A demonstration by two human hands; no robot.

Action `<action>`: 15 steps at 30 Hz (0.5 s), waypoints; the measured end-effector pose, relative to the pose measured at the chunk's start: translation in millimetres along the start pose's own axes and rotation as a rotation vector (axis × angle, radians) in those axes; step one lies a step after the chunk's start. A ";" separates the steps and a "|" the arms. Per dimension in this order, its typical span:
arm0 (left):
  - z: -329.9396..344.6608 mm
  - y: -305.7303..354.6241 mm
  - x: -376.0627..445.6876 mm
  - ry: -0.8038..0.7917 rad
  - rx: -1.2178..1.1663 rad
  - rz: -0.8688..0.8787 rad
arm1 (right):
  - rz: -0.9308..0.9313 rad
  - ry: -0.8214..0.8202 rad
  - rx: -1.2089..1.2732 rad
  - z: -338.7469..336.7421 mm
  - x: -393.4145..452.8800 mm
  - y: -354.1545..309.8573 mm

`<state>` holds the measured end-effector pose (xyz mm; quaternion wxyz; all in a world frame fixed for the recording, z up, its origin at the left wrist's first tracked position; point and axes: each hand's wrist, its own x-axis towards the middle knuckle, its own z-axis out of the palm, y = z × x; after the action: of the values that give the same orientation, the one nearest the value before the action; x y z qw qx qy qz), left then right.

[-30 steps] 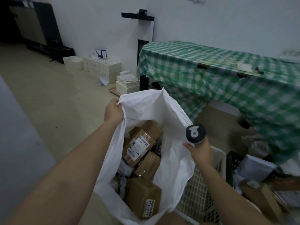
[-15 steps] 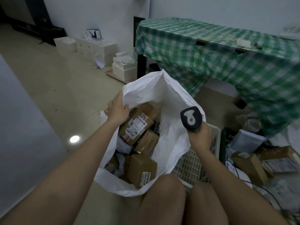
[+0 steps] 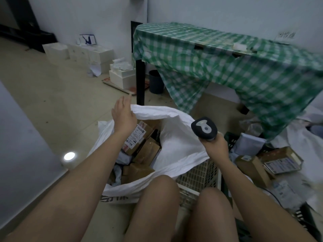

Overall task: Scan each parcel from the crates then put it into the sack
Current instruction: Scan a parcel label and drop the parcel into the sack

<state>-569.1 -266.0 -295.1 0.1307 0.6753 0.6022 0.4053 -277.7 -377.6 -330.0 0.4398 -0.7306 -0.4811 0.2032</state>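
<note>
A white sack [image 3: 176, 147] stands open on the floor in front of my knees, holding several brown cardboard parcels [image 3: 139, 137] with white labels. My left hand [image 3: 123, 116] hovers over the sack's far left rim with its fingers spread, holding nothing. My right hand [image 3: 215, 144] grips a dark handheld scanner [image 3: 204, 128] upright above the sack's right side. A white plastic crate [image 3: 199, 177] sits against the sack on the right. More parcels [image 3: 251, 168] lie in a dark crate [image 3: 230, 138] further right.
A table under a green checked cloth [image 3: 227, 67] stands behind the crates, with a black leg [image 3: 140, 81] and a dark bin [image 3: 156, 81] under it. White boxes [image 3: 94, 55] line the wall at the back left. A round floor light [image 3: 69, 156] glows left of the sack.
My left hand has let go of the sack's rim and opened above it. The sack's raised edge has dropped lower. The view has tilted down, showing my knees.
</note>
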 end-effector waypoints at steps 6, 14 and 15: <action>10.7 -1.9 -44.1 0.013 -0.048 0.399 | 0.031 -0.297 0.003 6.1 -2.5 10.5; 19.6 -59.2 -102.1 -0.745 0.030 0.066 | 0.027 -0.404 -0.029 38.6 -14.7 10.5; 22.3 -65.6 -105.4 -0.774 0.046 0.039 | 0.022 -0.413 -0.025 41.4 -15.4 9.6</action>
<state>-594.2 -340.1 -394.0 0.3252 0.7925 0.5043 0.1089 -309.5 -374.0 -362.0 0.3204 -0.6842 -0.5554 0.3474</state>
